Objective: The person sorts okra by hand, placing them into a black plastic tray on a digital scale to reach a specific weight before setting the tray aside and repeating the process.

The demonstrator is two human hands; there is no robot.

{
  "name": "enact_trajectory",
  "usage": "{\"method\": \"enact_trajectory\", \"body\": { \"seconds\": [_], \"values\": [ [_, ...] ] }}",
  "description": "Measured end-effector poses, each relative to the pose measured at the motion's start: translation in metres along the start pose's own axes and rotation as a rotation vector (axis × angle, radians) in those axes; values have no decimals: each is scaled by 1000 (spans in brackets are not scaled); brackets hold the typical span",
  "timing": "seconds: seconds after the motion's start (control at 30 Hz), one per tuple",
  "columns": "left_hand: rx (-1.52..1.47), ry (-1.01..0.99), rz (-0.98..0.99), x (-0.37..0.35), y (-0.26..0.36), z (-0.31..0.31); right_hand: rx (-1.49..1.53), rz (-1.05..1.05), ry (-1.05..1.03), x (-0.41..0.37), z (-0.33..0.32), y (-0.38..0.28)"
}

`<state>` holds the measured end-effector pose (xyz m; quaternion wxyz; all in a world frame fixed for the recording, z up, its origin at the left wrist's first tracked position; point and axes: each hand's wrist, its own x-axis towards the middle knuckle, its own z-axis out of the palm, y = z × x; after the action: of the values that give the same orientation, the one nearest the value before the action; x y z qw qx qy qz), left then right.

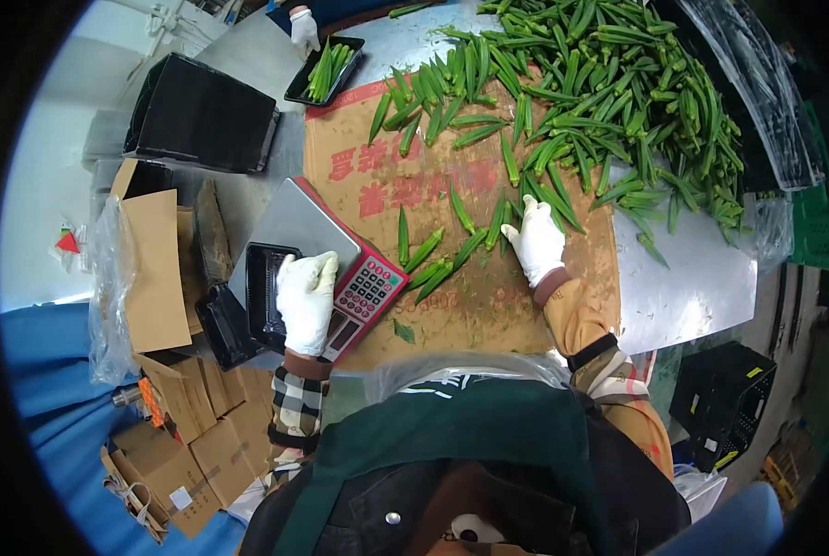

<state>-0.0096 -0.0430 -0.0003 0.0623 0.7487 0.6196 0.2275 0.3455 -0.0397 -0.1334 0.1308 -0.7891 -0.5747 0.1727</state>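
Observation:
My left hand [306, 301], in a white glove, is closed over the right rim of a small black tray [265, 301]. That tray rests on the metal plate of a digital scale [304, 221], with no okra showing in its visible part. My right hand [537, 243], also gloved in white, reaches over the cardboard sheet [498, 320] with thumb and fingers apart. Right at its fingertips lie okra pods [557, 204]. Several loose okra pods [425, 250] are scattered between my two hands, and a large okra pile [618, 93] spreads across the far right.
Across the table a co-worker's gloved hand [304, 30] is beside a black tray holding okra [331, 70]. Stacked black trays [201, 113] stand at the left. An open cardboard box [155, 269] adjoins the scale, with another black tray [225, 326] nearby. A black crate [722, 405] sits low at right.

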Motion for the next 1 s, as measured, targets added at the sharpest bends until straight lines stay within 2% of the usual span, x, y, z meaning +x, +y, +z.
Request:
{"method": "enact_trajectory", "body": {
  "seconds": [0.07,0.13,0.2,0.23,0.27,0.33,0.4,0.47,0.6,0.63,0.73,0.83,0.93,1.0],
  "values": [
    [177,68,46,-5,1,-10,-58,59,-64,4,-14,-11],
    [203,115,-5,-3,14,-17,-68,30,-40,6,-4,-8],
    [91,185,145,1,32,-11,-75,-37,18,5,5,-8],
    [-90,61,129,7,48,-11,-69,-67,14,4,2,-15],
    [-118,84,83,1,56,8,-136,-118,48,5,10,-19],
    [-148,-104,51,-4,79,34,-231,-121,46,11,36,-17],
    [-11,-346,129,-22,76,80,-248,-139,59,10,35,-15],
    [143,-478,97,-34,82,110,-208,-124,-4,4,24,-10],
    [321,-482,137,-41,79,145,-218,-181,22,-12,13,6],
    [342,-478,153,-38,84,141,-149,-139,1,-19,4,6],
    [161,-512,87,-36,96,120,-1,-109,35,-29,0,17],
    [-167,-258,-82,-29,80,118,122,-30,151,-29,2,21],
    [-128,-189,-83,4,77,108,194,3,229,-20,3,20],
    [43,-259,38,14,76,115,176,-26,233,-8,3,15]
  ]
}}
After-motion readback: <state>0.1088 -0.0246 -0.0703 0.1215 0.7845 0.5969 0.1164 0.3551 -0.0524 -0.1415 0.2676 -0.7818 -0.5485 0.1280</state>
